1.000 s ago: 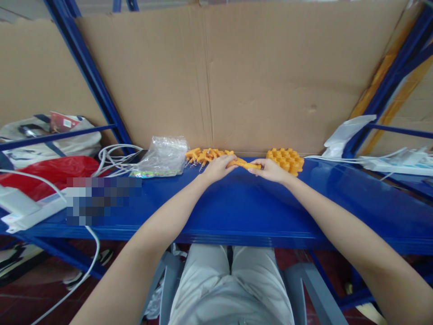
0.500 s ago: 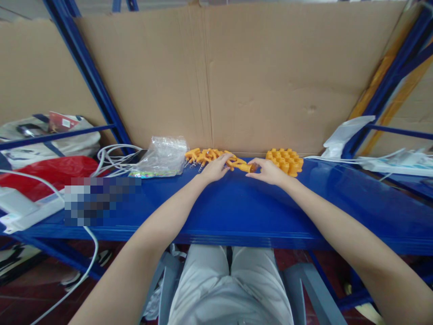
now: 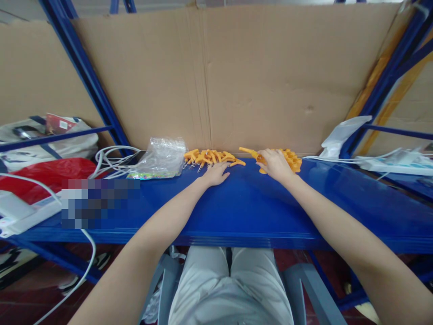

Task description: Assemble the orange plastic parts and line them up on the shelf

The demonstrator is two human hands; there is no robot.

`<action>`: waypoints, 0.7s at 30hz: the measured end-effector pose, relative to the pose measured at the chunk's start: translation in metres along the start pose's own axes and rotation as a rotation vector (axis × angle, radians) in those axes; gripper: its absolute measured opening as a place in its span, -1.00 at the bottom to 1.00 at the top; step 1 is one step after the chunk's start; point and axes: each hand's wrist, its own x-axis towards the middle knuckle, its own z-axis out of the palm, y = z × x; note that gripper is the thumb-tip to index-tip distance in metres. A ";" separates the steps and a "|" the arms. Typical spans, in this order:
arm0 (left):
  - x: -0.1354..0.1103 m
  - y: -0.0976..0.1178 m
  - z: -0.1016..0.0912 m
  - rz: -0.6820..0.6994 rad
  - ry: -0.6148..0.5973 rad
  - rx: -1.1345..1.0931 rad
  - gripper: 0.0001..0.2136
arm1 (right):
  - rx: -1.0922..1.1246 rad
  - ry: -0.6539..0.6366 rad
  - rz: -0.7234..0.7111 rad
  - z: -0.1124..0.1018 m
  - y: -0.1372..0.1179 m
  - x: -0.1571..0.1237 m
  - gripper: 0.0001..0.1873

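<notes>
My left hand (image 3: 216, 174) rests on the blue table with its fingers stretched out, at the near edge of a heap of orange curved plastic pieces (image 3: 207, 156). Small coiled metal bits stick out from the heap's front. One orange piece (image 3: 240, 162) lies just beyond its fingertips. My right hand (image 3: 275, 163) is closed around an orange stick-shaped piece (image 3: 248, 150), whose thin end points left and slightly up. An amber, rounded part shows by the fingers. Right behind this hand stands an orange knobbly block of cup-like shapes (image 3: 292, 160), partly covered by it.
A clear plastic bag (image 3: 162, 158) lies left of the heap, near white cables (image 3: 113, 158) and a red bag (image 3: 50, 176). Cardboard (image 3: 257, 76) walls the back of the blue table (image 3: 243, 203). At the right are a white plastic bag (image 3: 343, 135) and a power strip (image 3: 399, 164).
My right hand has moved right with the orange piece, up to the knobbly block. My left hand has dropped slightly nearer to me and lies flatter.
</notes>
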 end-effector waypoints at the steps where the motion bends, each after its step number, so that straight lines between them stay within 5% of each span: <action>1: 0.001 -0.002 0.003 0.008 -0.020 0.011 -0.62 | -0.038 -0.005 0.008 0.000 0.004 -0.001 -0.80; 10: 0.002 0.009 -0.004 -0.035 -0.097 0.077 -0.67 | -0.288 -0.168 0.043 0.006 -0.004 -0.002 -0.77; 21: 0.002 0.023 -0.016 0.018 -0.020 0.079 -0.74 | -0.340 -0.278 0.032 0.007 -0.023 0.006 -0.65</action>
